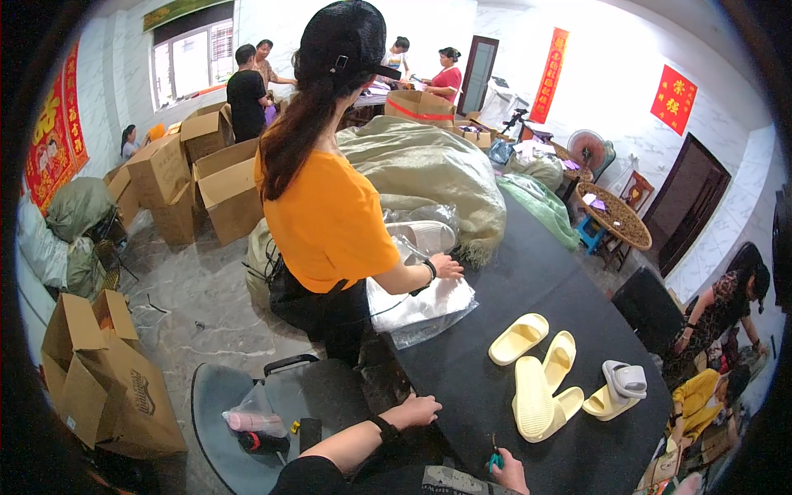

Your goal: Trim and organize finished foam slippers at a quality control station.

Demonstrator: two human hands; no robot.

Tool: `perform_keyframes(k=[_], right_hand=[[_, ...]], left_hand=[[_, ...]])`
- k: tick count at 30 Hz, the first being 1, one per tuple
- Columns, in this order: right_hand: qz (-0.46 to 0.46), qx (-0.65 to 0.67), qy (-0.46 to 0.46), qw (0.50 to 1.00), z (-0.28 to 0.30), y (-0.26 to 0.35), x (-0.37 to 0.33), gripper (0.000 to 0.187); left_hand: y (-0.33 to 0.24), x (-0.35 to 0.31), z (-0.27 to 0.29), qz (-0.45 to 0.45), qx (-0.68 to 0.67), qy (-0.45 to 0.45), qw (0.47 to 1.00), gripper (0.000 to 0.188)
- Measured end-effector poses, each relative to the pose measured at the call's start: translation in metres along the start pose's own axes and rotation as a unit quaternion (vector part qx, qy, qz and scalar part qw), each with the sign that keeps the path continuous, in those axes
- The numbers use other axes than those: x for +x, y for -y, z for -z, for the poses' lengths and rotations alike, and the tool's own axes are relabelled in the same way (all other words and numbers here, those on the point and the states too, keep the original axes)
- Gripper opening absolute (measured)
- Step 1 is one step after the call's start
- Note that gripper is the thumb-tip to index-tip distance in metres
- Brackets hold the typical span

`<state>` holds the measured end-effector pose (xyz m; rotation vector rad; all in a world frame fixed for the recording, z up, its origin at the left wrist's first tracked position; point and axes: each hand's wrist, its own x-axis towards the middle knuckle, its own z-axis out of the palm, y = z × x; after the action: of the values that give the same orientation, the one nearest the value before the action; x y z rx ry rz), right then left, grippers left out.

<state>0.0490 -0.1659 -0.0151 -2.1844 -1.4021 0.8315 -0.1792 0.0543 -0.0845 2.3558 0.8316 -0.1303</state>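
My left hand [417,410], with a black band at the wrist, is by the near table edge, its fingers curled in and nothing showing in them. My right hand [510,472] grips small scissors [496,462] with teal handles at the table's near side, blades pointing away from me. Several pale yellow slippers lie beyond it: one sole-up slipper [533,400] rests across others, and another slipper [519,339] is set apart. To their right, a grey slipper [627,379] sits on a yellow slipper [606,406].
A person in an orange shirt [326,223] stands at the table's left, a hand on clear plastic bags [421,305]. Behind is a large woven sack [429,169]. A grey chair [223,404] holds a pink bottle. Cardboard boxes [132,404] stand left; people work at right and back.
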Motion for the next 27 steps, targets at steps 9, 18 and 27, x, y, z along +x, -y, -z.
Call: perform_keyframes(k=[9,18,27], right_hand=[[0.029,-0.101,-0.035,0.994,-0.009,-0.029,-0.003,0.045],[-0.027,-0.068,-0.106,0.992,0.017,-0.029,-0.010,0.042],[-0.041,-0.051,-0.070,0.995,0.039,-0.040,-0.018,0.044]], left_hand=[[-0.013,-0.007,0.017,-0.020,-0.008,-0.004,1.000,0.027],[-0.136,-0.112,0.239,-0.241,-0.178,-0.188,0.935,0.037],[-0.176,-0.134,0.329,-0.467,-0.057,-0.189,0.862,0.072]])
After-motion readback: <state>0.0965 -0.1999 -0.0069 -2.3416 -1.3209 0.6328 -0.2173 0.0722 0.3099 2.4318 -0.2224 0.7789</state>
